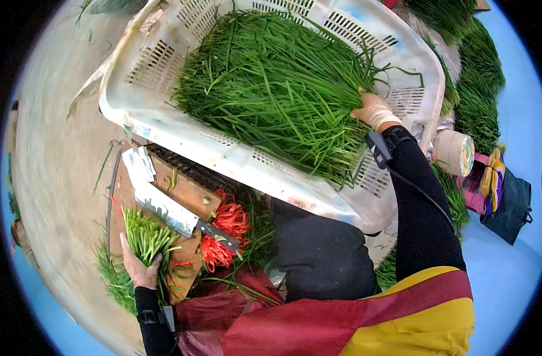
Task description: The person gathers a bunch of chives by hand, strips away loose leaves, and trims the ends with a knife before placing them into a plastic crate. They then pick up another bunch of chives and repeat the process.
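My left hand (pixel 139 267) is wrapped around a bunch of garlic chives (pixel 147 234), its pale cut ends pointing up and the leaves hanging below. The bunch is over the edge of a brown board (pixel 126 190). A cleaver (pixel 164 206) with a black handle lies on that board beside the bunch. My right hand (pixel 373 111), in a whitish glove, reaches into a white slotted crate (pixel 120 98). Its fingers close on the near-right end of the garlic chives (pixel 271 89) piled inside; the fingertips are partly hidden by leaves.
Red ties (pixel 228 222) lie in a heap by the cleaver handle. A white crumpled piece (pixel 139 165) rests at the board's top. More chives (pixel 478 77) are laid at the right, near a round white container (pixel 455 153) and a dark bag (pixel 508 204).
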Tool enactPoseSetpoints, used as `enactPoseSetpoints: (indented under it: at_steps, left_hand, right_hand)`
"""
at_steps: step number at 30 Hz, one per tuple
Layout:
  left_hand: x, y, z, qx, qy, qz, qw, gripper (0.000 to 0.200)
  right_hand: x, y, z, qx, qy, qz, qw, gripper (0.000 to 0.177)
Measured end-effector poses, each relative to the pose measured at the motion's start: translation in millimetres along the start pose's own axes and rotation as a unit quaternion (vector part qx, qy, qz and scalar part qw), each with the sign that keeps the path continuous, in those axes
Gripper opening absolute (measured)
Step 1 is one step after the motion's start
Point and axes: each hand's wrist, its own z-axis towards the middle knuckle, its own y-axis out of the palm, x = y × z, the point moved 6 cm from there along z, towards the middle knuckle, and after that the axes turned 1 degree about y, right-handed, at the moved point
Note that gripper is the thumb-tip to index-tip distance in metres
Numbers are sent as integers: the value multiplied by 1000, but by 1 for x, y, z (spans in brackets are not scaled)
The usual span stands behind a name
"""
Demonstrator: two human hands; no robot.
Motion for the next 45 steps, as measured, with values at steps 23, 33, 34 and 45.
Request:
enactPoseSetpoints:
  at_steps: [23, 33, 34, 45]
  left_hand:
    - [4, 3, 1, 0, -28, -81, 996, 110]
    - [-1, 0, -1, 19, 7, -27, 999, 111]
    - [-2, 0, -1, 8, -7, -22, 1000, 110]
    - [4, -5, -2, 11, 8, 4, 1000, 112]
  right_hand:
    - [8, -10, 22, 8, -28, 92, 995, 63]
    - [-27, 16, -10, 43, -42, 78, 995, 76]
    - [-25, 21, -7, 17, -30, 70, 997, 69]
    - [-3, -19, -62, -81, -100, 439, 889, 45]
